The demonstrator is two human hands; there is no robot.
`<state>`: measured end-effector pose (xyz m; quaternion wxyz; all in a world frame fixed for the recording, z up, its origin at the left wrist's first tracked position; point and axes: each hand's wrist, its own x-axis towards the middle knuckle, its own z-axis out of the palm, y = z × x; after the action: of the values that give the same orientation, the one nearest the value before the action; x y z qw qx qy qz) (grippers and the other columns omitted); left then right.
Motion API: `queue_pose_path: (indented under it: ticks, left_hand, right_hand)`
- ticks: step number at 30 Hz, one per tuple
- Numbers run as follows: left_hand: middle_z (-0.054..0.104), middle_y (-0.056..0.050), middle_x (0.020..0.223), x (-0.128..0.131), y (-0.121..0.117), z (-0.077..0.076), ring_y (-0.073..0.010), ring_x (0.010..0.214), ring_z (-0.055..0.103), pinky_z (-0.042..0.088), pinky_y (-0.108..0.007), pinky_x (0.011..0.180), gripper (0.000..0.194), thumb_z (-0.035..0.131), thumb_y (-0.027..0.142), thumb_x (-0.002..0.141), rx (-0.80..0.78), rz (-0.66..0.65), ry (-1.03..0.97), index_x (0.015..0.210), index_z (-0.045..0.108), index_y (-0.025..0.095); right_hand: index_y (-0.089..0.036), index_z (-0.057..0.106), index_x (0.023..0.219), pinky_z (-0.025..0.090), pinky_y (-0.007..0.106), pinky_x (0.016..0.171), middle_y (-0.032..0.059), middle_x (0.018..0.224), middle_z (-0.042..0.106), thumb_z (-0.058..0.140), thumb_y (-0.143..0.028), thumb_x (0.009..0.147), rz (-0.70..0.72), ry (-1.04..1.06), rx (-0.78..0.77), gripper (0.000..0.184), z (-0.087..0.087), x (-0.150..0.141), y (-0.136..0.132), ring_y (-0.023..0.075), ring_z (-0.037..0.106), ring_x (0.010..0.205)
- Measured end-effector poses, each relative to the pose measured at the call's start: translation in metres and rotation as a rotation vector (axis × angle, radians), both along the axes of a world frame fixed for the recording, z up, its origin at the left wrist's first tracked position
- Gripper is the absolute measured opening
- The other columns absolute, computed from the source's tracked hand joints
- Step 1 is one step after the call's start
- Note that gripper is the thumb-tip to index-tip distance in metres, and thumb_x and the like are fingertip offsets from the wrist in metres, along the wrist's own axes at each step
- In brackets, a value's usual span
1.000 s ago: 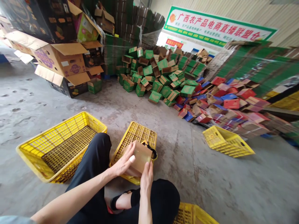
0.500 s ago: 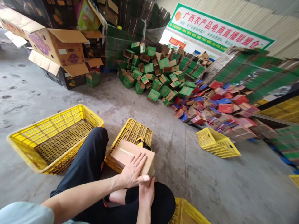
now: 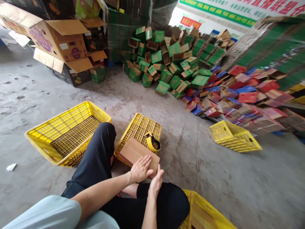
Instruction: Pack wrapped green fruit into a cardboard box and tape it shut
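Note:
A plain brown cardboard box [image 3: 133,151] rests with its closed top facing up on an overturned yellow plastic crate [image 3: 143,124] in front of my legs. My left hand [image 3: 141,169] lies flat on the top of the box near its right end, fingers stretched out. At that near right end, my right hand [image 3: 156,183] is upright with straight fingers, its palm turned toward the box; whether it touches is hard to tell. Just beyond the box, a yellow and black tape dispenser [image 3: 152,142] sits on the crate.
An open yellow crate [image 3: 68,135] stands to my left. Another yellow crate [image 3: 234,136] is on the floor to the right, and one [image 3: 209,213] with cardboard in it is beside my right knee. Green boxes [image 3: 164,74] and red and blue boxes [image 3: 247,97] are heaped behind.
My right hand has come away from under the box end and now stands upright beside it. The box sits lower and flatter; the tape dispenser shows more fully. The view has tilted down.

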<state>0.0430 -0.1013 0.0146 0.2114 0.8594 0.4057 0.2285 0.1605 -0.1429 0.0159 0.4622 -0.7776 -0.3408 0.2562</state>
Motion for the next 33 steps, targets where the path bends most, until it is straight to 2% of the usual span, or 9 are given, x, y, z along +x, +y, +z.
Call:
queue_pose_path:
  ticks: [3, 6, 13, 20, 27, 30, 33]
  left_hand:
    - [0.033, -0.012, 0.166, -0.010, 0.004, -0.002, -0.0253, 0.156, 0.029, 0.031, -0.042, 0.125, 0.062, 0.029, 0.048, 0.109, -0.003, -0.072, 0.044, 0.161, 0.036, 0.015]
    - [0.034, -0.011, 0.167, -0.024, 0.010, -0.001, -0.0242, 0.157, 0.028, 0.029, -0.041, 0.126, 0.058, 0.030, 0.043, 0.109, -0.003, -0.109, 0.063, 0.161, 0.037, 0.017]
    - [0.035, -0.012, 0.166, -0.049, 0.015, 0.002, -0.0250, 0.156, 0.030, 0.031, -0.044, 0.125, 0.061, 0.029, 0.049, 0.109, -0.021, -0.008, 0.032, 0.160, 0.036, 0.016]
    - [0.032, -0.013, 0.167, -0.083, 0.024, 0.002, -0.0279, 0.156, 0.030, 0.029, -0.047, 0.126, 0.067, 0.030, 0.057, 0.107, -0.052, 0.051, 0.012, 0.162, 0.034, 0.017]
    - [0.031, -0.016, 0.167, -0.113, 0.024, 0.002, -0.0321, 0.156, 0.027, 0.025, -0.052, 0.128, 0.079, 0.036, 0.068, 0.102, -0.096, 0.116, -0.005, 0.161, 0.034, 0.016]
    - [0.026, -0.019, 0.168, -0.123, 0.022, -0.002, -0.0352, 0.157, 0.024, 0.027, -0.055, 0.127, 0.085, 0.037, 0.071, 0.100, -0.113, 0.205, -0.014, 0.162, 0.030, 0.014]
    - [0.021, -0.021, 0.169, -0.129, 0.019, -0.009, -0.0371, 0.156, 0.023, 0.032, -0.056, 0.124, 0.085, 0.038, 0.068, 0.101, -0.085, 0.263, -0.008, 0.164, 0.024, 0.012]
  right_hand:
    - [-0.011, 0.053, 0.150, 0.022, 0.059, 0.124, 0.0211, 0.156, 0.050, 0.013, -0.081, 0.092, 0.068, -0.104, -0.086, 0.100, 0.002, -0.018, 0.007, 0.0362, 0.037, 0.151]
    - [-0.010, 0.049, 0.153, 0.011, 0.064, 0.124, 0.0237, 0.160, 0.044, 0.009, -0.082, 0.090, 0.103, -0.181, -0.123, 0.104, -0.002, -0.030, 0.014, 0.0383, 0.029, 0.155]
    - [-0.004, 0.043, 0.156, 0.007, 0.063, 0.125, 0.0250, 0.162, 0.038, 0.007, -0.079, 0.093, 0.142, -0.168, -0.131, 0.104, -0.009, -0.027, 0.008, 0.0377, 0.026, 0.156]
    - [-0.011, 0.052, 0.150, 0.016, 0.064, 0.123, 0.0232, 0.159, 0.045, 0.017, -0.072, 0.099, 0.123, -0.246, -0.077, 0.087, -0.007, -0.033, 0.008, 0.0354, 0.033, 0.153]
    - [-0.006, 0.047, 0.154, 0.013, 0.065, 0.124, 0.0251, 0.161, 0.041, 0.015, -0.071, 0.100, 0.145, -0.263, -0.095, 0.090, -0.007, -0.033, 0.007, 0.0365, 0.030, 0.155]
    - [-0.006, 0.047, 0.153, 0.016, 0.068, 0.122, 0.0261, 0.159, 0.043, 0.012, -0.069, 0.102, 0.156, -0.338, -0.097, 0.088, -0.008, -0.033, 0.005, 0.0377, 0.033, 0.153]
    - [-0.002, 0.046, 0.153, 0.019, 0.071, 0.119, 0.0297, 0.158, 0.043, 0.013, -0.065, 0.104, 0.176, -0.511, -0.109, 0.086, -0.007, -0.041, 0.004, 0.0407, 0.032, 0.153]
